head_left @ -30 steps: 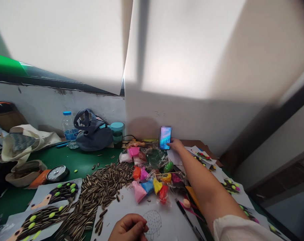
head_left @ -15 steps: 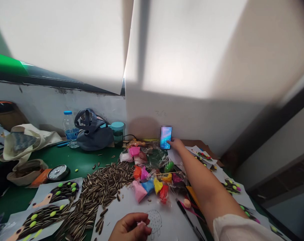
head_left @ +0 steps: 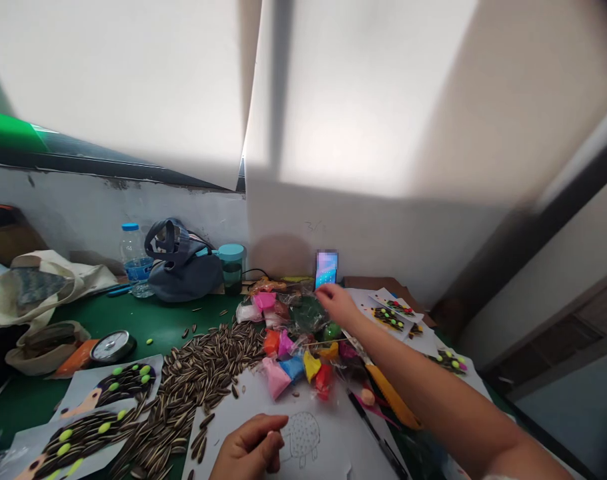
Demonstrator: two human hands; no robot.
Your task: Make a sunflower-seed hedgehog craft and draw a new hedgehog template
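Note:
Low in the view my left hand point(head_left: 251, 445) is closed, with thumb and bent fingers pressed together. Whatever it holds, if anything, is hidden. It is over a white sheet point(head_left: 243, 400), beside a pencil drawing of a rounded dotted animal point(head_left: 303, 437). My right hand point(head_left: 336, 303) reaches far across the table, just in front of the lower edge of a lit phone point(head_left: 326, 269) that leans on the wall. Its fingers are curled in, and I see nothing in them. Below that arm are small bags of coloured clay point(head_left: 293, 368) and a black pen point(head_left: 376, 430).
Sunflower seeds point(head_left: 198, 373) lie heaped left of the sheet. Seed-and-clay hedgehog pictures point(head_left: 116, 387) lie at the left, others point(head_left: 388, 319) at the right. A round dial point(head_left: 112, 347), a water bottle point(head_left: 137, 263), a blue bag point(head_left: 186, 270) and a teal-lidded cup point(head_left: 231, 270) stand behind.
My right hand has drawn back from the phone's screen, down and left. The pinkish bit seen in my left fingers earlier is out of sight. The view has shifted slightly.

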